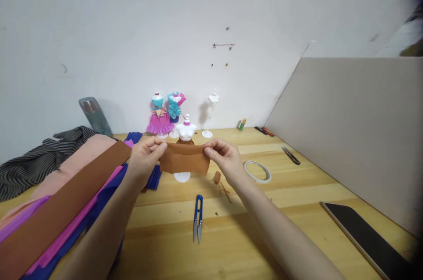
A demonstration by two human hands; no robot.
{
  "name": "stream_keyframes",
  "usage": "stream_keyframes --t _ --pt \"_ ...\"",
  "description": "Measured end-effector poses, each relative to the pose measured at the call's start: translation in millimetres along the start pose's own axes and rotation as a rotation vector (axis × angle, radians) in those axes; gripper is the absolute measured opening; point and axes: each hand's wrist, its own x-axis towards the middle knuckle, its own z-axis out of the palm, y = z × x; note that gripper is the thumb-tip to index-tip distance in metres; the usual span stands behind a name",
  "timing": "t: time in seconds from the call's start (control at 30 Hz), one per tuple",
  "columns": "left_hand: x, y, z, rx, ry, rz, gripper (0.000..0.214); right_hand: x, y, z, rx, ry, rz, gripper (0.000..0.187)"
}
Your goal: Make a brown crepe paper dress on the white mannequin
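Between my two hands a piece of brown crepe paper (185, 160) is stretched out, its top edge folded over. My left hand (147, 156) pinches its left upper corner, and my right hand (226, 156) pinches the right one. Just behind the piece stands a small white mannequin (186, 131) with a pink neck band and brown material at its waist. The piece hides its lower part, and its white round base (182, 177) shows below. Blue-handled thread snips (198, 216) lie on the table nearer to me, blades toward me.
Two dressed mannequins (160, 121) and a bare one (213, 101) stand by the wall. Colored crepe strips (66, 200) and striped cloth (42, 152) cover the left side, near a bottle (95, 114). Right are a tape roll (257, 163), black scissors (291, 155) and a phone (366, 236).
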Motion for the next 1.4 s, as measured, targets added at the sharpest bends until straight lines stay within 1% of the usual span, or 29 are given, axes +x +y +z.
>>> stream_keyframes --t 0.1,0.2,0.27,0.37,0.47,0.5,0.57,0.67,0.77,0.9,1.07,1.27,1.4 --pt "-2 5 -1.0 -0.02 -0.047 0.012 0.03 2 -6 -1 -0.013 0.017 -0.037 0.017" --pt "-1 15 -3.6 -0.015 -0.12 0.035 0.03 8 -13 -1 0.001 0.009 -0.022 0.021" --pt "1 22 -5.1 0.012 -0.147 0.046 0.03 13 -17 -1 -0.004 0.001 -0.018 0.023" --pt "7 31 -5.3 0.082 -0.139 0.039 0.027 20 -21 0 -0.064 0.012 -0.086 0.021" --pt "13 34 -3.0 0.164 -0.083 0.027 0.021 25 -19 0 -0.149 0.04 -0.181 0.016" --pt "14 34 -1.9 0.175 -0.063 0.027 0.019 27 -18 0 -0.168 0.044 -0.19 0.016" --pt "17 32 0.0 0.17 -0.037 0.034 0.017 28 -17 0 -0.174 0.041 -0.161 0.016" --pt "20 30 2.1 0.178 -0.039 0.053 0.017 30 -15 0 -0.122 0.032 -0.087 0.021" --pt "23 30 4.1 0.227 -0.05 0.058 0.019 32 -15 1 -0.073 0.024 -0.056 0.024" --pt "28 29 6.5 0.235 -0.034 0.087 0.019 35 -10 3 -0.058 0.039 -0.078 0.022" --pt "33 22 4.0 0.206 -0.031 0.137 0.017 39 -4 4 -0.07 0.062 -0.132 0.018" --pt "37 17 2.6 0.182 -0.068 0.078 0.02 43 4 3 -0.057 0.076 -0.133 0.016" --pt "38 16 4.9 0.117 -0.058 0.048 0.025 45 8 3 -0.033 0.095 -0.146 0.017"
